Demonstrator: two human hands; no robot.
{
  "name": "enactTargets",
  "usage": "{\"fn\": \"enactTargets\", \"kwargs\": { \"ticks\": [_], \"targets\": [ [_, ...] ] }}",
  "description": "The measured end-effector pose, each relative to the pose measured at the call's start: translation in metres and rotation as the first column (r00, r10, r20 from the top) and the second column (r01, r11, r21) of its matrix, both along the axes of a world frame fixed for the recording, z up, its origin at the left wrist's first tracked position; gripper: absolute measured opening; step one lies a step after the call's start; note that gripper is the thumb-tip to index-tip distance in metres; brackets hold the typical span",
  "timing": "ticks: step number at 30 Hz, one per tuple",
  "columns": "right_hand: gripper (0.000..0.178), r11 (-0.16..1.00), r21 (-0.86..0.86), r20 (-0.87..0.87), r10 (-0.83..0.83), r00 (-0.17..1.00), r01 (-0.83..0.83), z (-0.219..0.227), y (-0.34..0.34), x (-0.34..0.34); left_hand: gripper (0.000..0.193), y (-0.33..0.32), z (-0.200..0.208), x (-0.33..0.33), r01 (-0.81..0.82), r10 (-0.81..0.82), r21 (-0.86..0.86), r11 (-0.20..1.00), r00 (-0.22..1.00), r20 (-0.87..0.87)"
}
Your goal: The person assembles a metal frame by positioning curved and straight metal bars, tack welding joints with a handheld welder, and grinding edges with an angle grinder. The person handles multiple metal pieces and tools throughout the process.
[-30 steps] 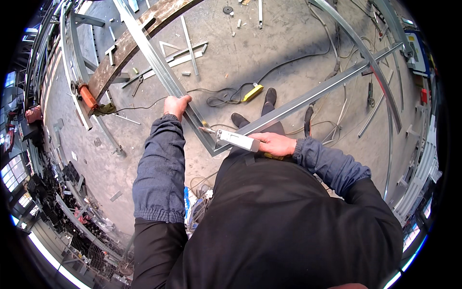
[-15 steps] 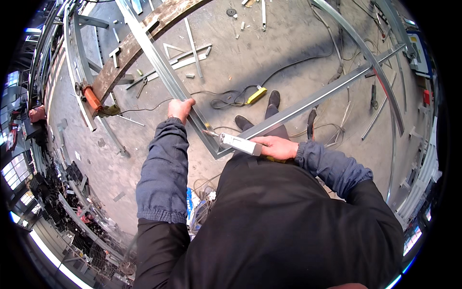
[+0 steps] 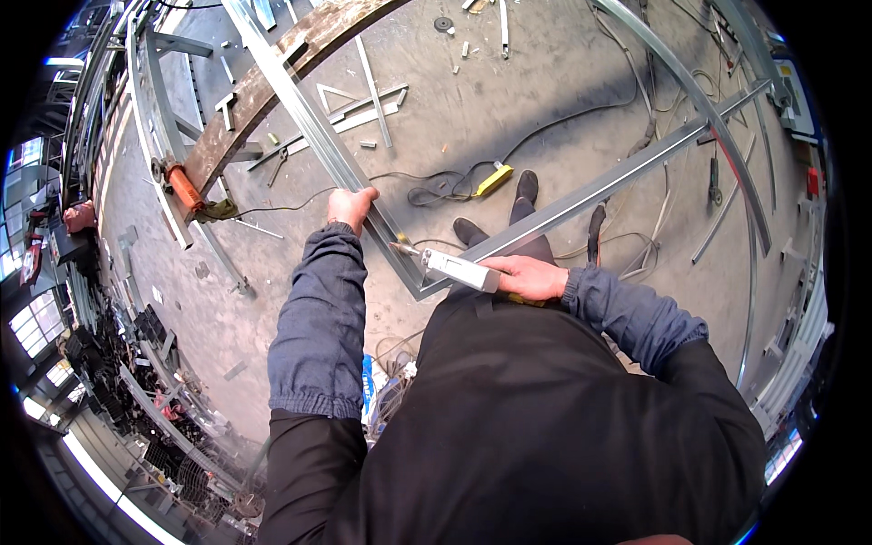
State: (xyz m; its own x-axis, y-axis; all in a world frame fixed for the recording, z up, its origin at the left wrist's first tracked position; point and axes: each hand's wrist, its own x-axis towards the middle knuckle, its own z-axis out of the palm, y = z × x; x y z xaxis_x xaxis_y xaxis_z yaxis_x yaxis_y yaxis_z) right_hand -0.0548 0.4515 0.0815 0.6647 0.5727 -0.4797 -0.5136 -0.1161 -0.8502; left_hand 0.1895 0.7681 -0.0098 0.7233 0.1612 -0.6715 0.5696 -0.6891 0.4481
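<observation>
My left hand (image 3: 351,208) is closed around a long silver metal bar (image 3: 318,127) that runs away to the far left. A second silver bar (image 3: 604,184) reaches to the far right, and the two meet in a pointed corner (image 3: 420,292) just in front of my body. My right hand (image 3: 534,278) grips a welding gun with a boxy light-grey body (image 3: 460,270). Its copper-coloured nozzle (image 3: 405,248) points left at the inner side of the left bar, close to the corner. Whether the tip touches the metal, I cannot tell. My right fingers are partly hidden behind the gun.
A rusty beam (image 3: 232,138) lies under the left bar, with an orange grinder-like tool (image 3: 186,188) at its near end. On the floor are a yellow box (image 3: 494,180) with a looped cable, metal offcuts (image 3: 374,91) and my shoes (image 3: 527,186). A curved bar (image 3: 731,154) crosses at right.
The whole view has shifted slightly, so everything appears a little further right. Both hands keep their grips, and the gun stays at about the same place by the corner.
</observation>
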Motion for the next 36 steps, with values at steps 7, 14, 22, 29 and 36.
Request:
{"fn": "enactTargets", "kwargs": {
  "ticks": [7, 14, 22, 29, 36],
  "targets": [
    [0.048, 1.0, -0.002, 0.011, -0.008, 1.0, 0.008, -0.01, 0.001, -0.005, 0.038, -0.001, 0.003, -0.001, 0.005, -0.006, -0.047, 0.999, 1.0, -0.017],
    [0.053, 1.0, 0.021, 0.009, 0.0, 1.0, -0.001, -0.003, 0.003, -0.002, 0.042, 0.004, 0.001, 0.0, 0.054, -0.054, -0.037, 0.998, 0.999, 0.001],
    [0.054, 1.0, 0.002, 0.015, 0.013, 1.0, -0.013, 0.008, 0.003, 0.002, 0.043, 0.002, 0.0, 0.001, 0.057, -0.058, -0.016, 0.998, 0.998, -0.004],
    [0.051, 0.998, -0.063, 0.005, 0.032, 0.999, -0.031, 0.016, 0.004, 0.002, 0.043, 0.009, -0.003, 0.003, 0.173, -0.173, 0.01, 0.985, 0.985, -0.019],
    [0.051, 0.991, -0.13, 0.021, 0.045, 0.999, -0.042, 0.02, 0.006, 0.0, 0.036, 0.004, -0.007, -0.005, -0.005, 0.014, -0.106, 0.994, 0.996, 0.087]
  ]
}}
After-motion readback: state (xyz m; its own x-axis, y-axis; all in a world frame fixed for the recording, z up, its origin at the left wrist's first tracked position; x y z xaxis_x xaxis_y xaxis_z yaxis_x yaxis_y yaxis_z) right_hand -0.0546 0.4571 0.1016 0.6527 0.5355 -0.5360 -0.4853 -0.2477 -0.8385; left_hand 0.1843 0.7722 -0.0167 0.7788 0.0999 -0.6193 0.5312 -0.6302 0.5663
